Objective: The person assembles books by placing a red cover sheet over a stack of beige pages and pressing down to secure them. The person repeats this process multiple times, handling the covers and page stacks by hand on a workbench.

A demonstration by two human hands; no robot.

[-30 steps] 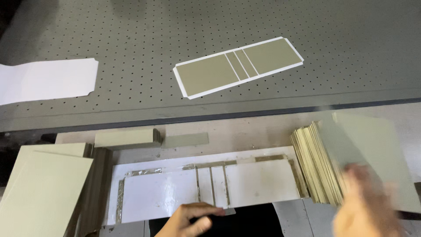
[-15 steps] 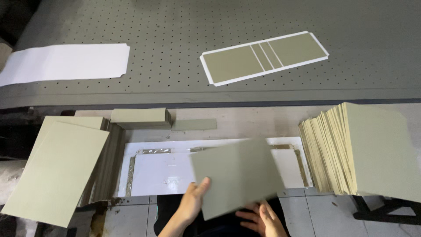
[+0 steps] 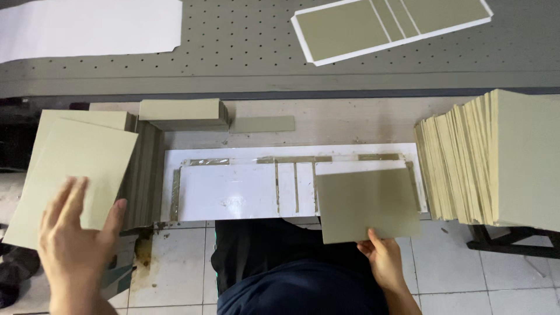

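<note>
My right hand (image 3: 385, 263) has just slid the grey board (image 3: 367, 204) onto the right end of the white jig (image 3: 233, 192) on the counter, fingers clamped on its near edge, while my left hand (image 3: 76, 233), fingers apart, has moved onto the left board stack (image 3: 76, 157).

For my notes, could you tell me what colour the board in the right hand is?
The board is a plain olive grey-green, clearest in the head view.
</note>
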